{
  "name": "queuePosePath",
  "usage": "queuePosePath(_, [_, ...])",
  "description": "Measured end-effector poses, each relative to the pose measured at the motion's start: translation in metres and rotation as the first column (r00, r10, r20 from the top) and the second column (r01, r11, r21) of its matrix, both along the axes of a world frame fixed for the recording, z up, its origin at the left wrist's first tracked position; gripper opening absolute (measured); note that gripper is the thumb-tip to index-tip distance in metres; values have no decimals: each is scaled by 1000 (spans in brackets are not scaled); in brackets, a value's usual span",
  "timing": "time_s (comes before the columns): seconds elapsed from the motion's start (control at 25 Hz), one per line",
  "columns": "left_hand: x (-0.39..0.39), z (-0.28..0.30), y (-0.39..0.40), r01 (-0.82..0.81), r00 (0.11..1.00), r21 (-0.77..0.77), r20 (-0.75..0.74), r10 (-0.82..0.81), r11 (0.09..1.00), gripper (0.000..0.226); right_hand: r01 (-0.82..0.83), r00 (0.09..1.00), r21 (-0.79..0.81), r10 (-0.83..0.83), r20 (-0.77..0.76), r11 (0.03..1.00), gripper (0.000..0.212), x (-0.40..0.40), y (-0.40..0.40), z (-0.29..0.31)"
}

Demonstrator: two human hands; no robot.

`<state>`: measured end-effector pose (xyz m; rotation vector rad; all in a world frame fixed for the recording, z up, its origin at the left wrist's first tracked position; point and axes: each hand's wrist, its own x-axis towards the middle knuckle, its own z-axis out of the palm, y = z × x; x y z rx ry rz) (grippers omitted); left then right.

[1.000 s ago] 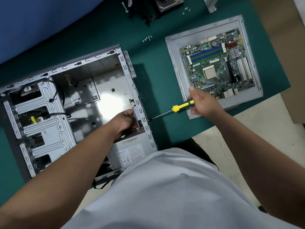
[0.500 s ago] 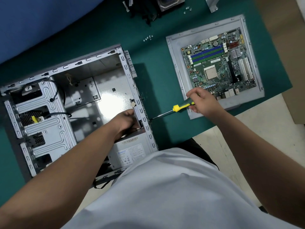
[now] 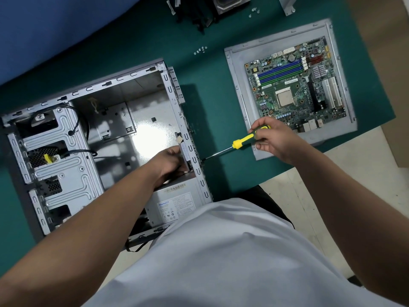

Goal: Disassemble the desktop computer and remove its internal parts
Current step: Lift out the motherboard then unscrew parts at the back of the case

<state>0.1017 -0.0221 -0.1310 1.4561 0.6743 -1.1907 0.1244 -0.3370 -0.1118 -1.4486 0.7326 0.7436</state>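
The case (image 3: 73, 134) lies open on its side on the green counter (image 3: 217, 120), with the power supply (image 3: 174, 204) sitting in its near right corner, against the rear wall (image 3: 194, 156). The right hand (image 3: 269, 138) is curled round the yellow-and-green handle of a screwdriver (image 3: 241, 142), thumb and fingers wrapped on the grip. The tool's long axis runs from that hand down and to the left, its shaft crossing the bare counter, and its tip meets the outer face of the rear wall just above the power supply; the screw itself is too small to make out. So the fastener lies to the left of the right hand, along the line of the shaft, and the right hand is the only one placed to turn it. The left hand (image 3: 170, 162) reaches inside the case from the other side of the same wall, fingers bent against the inner face by the top edge of the power supply; whether it grips a part or merely braces there I cannot tell. This looks like the loosening of a rear screw that holds the power supply, with the left hand steadying the unit from within. The coming move depends on keeping the shaft square to the wall, since it approaches at a slant across the counter and could slip off the head. The motherboard (image 3: 294, 89) already rests well apart to the right on a grey panel (image 3: 239, 89), and loose screws (image 3: 200, 50) lie on the counter beyond the case.
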Motion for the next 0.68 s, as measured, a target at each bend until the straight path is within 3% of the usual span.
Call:
queuePosePath(0.24, [0, 5, -1, -16, 1000, 33, -9, 17, 999, 50, 1, 1000, -7, 0, 22, 1000, 16, 8, 2, 4])
queuePosePath(0.52, [2, 9, -4, -27, 1000, 53, -3, 27, 998, 39, 171, 973, -47, -162, 163, 984, 16, 18, -6, 2])
queuePosePath(0.6, [1, 11, -4, -43, 999, 48, -14, 44, 998, 38, 131, 970, -110, -104, 218, 985, 22, 10, 0, -1])
queuePosePath(0.68, [1, 11, -5, -66, 998, 35, -22, 67, 997, 37, 6, 966, -326, 79, 247, 945, 28, 1, 10, -7])
